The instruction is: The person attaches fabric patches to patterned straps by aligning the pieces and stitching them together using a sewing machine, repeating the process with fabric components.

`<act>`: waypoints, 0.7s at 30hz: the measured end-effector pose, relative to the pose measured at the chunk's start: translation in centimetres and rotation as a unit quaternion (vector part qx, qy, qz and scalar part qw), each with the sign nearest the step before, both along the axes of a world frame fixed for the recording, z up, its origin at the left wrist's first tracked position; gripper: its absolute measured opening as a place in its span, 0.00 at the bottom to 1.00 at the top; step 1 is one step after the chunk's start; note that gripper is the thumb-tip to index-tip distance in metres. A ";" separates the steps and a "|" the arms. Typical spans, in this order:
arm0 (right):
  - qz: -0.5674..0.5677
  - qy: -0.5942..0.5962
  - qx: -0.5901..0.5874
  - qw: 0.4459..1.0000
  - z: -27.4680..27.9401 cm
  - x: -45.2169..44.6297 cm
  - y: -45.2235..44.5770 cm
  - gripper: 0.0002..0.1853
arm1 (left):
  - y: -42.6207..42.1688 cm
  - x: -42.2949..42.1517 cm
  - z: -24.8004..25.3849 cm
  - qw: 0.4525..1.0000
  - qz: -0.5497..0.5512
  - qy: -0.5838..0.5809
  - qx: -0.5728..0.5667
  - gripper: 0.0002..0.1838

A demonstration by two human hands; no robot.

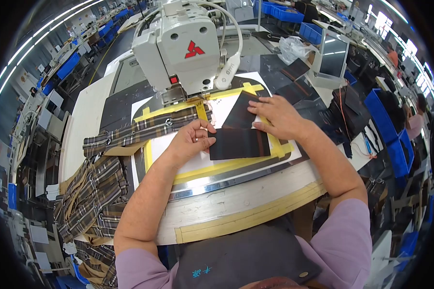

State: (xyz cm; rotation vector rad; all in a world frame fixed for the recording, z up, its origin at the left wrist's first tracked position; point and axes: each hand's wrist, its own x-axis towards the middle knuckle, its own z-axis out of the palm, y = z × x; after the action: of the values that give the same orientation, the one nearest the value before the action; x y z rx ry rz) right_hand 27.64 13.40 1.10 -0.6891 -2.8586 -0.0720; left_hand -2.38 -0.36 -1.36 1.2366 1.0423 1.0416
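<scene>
My left hand (pixel 192 143) pinches the left edge of a dark rectangular fabric piece (pixel 238 144) between thumb and fingers. This piece has faint reddish stripes and lies over the white, yellow-taped sheet on the machine bed. Just behind it, a second dark fabric piece (pixel 240 110) lies at an angle, its pointed corner toward the sewing machine. My right hand (pixel 279 118) rests with outstretched fingers on that second piece, its thumb near the top right corner of the front one. Beyond both hands stands the white sewing machine head (pixel 190 48).
Brown plaid strips (pixel 144 126) with metal rings lie left of my hands, above a pile of plaid pieces (pixel 94 192). At right are stacked dark fabric pieces (pixel 349 111), a control screen (pixel 332 55), a plastic bag (pixel 294 49) and a blue bin (pixel 383 115).
</scene>
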 end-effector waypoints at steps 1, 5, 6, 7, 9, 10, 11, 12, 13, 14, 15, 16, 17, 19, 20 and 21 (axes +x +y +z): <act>-0.019 -0.005 0.035 0.999 -0.4 0.4 0.2 0.27 | 0.0 -0.1 0.1 1.000 -0.008 0.012 0.007 0.13; -0.031 0.042 0.028 0.998 -1.6 1.4 0.8 0.25 | -0.2 0.0 0.1 0.997 -0.073 0.030 -0.003 0.14; -0.053 0.036 0.022 0.998 -1.4 1.3 0.5 0.25 | -0.6 0.2 0.6 0.993 -0.113 0.011 0.000 0.13; -0.049 0.031 0.027 0.998 -1.1 0.9 0.3 0.25 | -0.6 0.2 0.9 0.992 -0.126 0.020 0.000 0.13; -0.049 0.026 0.034 0.998 -0.8 0.1 -0.3 0.26 | -0.7 0.1 1.1 0.987 -0.157 0.042 -0.002 0.13; -0.009 0.034 0.029 0.999 -0.8 -0.2 -0.5 0.31 | -0.8 0.2 1.1 0.986 -0.163 0.037 -0.007 0.13; 0.019 0.043 0.023 0.999 -1.1 -0.9 -0.7 0.33 | -0.8 0.2 1.1 0.985 -0.168 0.033 -0.010 0.13; 0.048 0.051 0.018 0.997 -1.4 -1.8 -0.9 0.34 | -0.8 0.1 1.1 0.984 -0.173 0.029 -0.010 0.13; 0.076 0.060 0.012 0.995 -1.6 -2.7 -1.2 0.36 | -0.8 0.1 1.1 0.984 -0.176 0.028 -0.011 0.13; 0.075 0.028 -0.007 0.997 -1.2 -3.5 -1.3 0.39 | -0.8 0.0 1.2 0.983 -0.179 0.028 -0.012 0.13; 0.076 0.032 -0.009 0.997 -1.5 -4.0 -1.0 0.40 | -0.7 0.0 1.2 0.983 -0.182 0.027 -0.012 0.13; 0.076 0.036 -0.010 0.996 -1.9 -4.6 -0.3 0.40 | -0.7 0.0 1.3 0.983 -0.180 0.029 -0.016 0.13; 0.077 0.040 -0.012 0.996 -2.1 -4.9 0.3 0.41 | -0.7 0.0 1.4 0.983 -0.178 0.030 -0.019 0.13; 0.083 0.042 -0.029 0.995 -1.3 -5.2 1.2 0.42 | -0.6 0.0 1.4 0.983 -0.179 0.036 -0.020 0.13; 0.086 0.042 -0.039 0.995 -1.1 -5.3 1.5 0.42 | -0.5 -0.1 1.4 0.982 -0.182 0.041 -0.018 0.13; 0.085 0.046 -0.035 0.995 -1.1 -5.5 1.5 0.42 | -0.5 -0.1 1.3 0.982 -0.184 0.046 -0.016 0.13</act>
State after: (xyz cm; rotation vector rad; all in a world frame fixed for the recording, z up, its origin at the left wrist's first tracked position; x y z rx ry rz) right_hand 22.18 14.94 0.04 -0.4477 -2.8280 0.0849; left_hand -2.52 -0.84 -0.08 1.3975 0.8530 0.6853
